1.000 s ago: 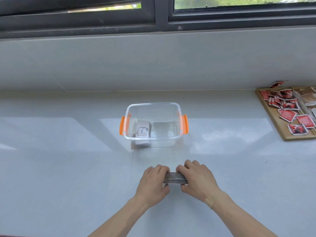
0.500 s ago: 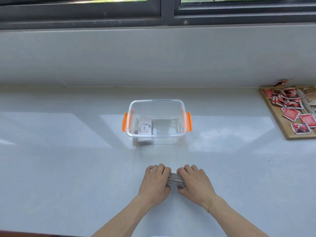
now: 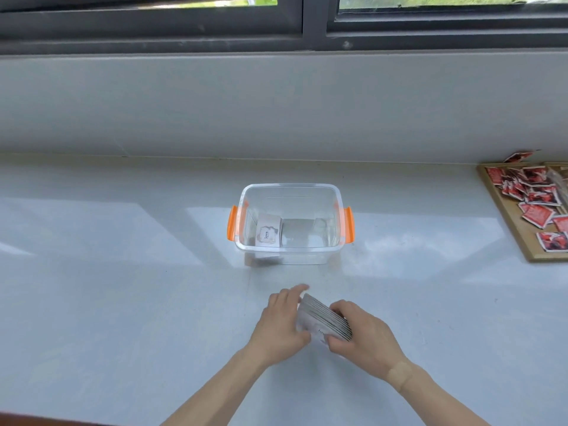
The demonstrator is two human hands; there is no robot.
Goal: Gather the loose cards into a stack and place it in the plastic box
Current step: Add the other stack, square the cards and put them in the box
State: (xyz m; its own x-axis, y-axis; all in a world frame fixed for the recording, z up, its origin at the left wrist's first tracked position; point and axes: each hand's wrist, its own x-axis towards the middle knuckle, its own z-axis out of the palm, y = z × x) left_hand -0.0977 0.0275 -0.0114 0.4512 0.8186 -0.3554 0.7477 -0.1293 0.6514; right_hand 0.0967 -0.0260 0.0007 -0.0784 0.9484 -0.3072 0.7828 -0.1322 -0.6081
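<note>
Near the front of the worktop: both hands meet on one stack of cards (image 3: 322, 319), just short of the plastic box (image 3: 290, 192).
Worktop (image 3: 123, 302): pale, glossy, running along under a window.
Stack of cards: gathered and tilted, its striped edges fanned slightly toward the right, one pale face showing toward the camera with faint print too blurred to read.
Left hand (image 3: 281, 325): grip closed on the left end of the stack, fingers reaching over its far corner, thumb at the near side.
Right hand (image 3: 361, 336): grip closed on the right end, fingers curled over the fanned edges.
Plastic box: clear, open-topped, with orange handles (image 3: 231, 227) on both sides; it stands beyond the hands, near but not touching them.
Inside the box: an earlier stack (image 3: 269, 233) sits at the left, top card reading "love"; the right part of the floor looks free.
Far right: a wooden tray (image 3: 504, 216) carries loose red packets (image 3: 536, 215), well apart from the work.
Step in hand: squaring the cards seems nearly done; whether the stack is lifted or resting on an edge I cannot tell.
Next move calls for: a firm pinch so the fanned edges do not slip, a lift over the near rim, and a lowering into the free right side beside the earlier stack.
</note>
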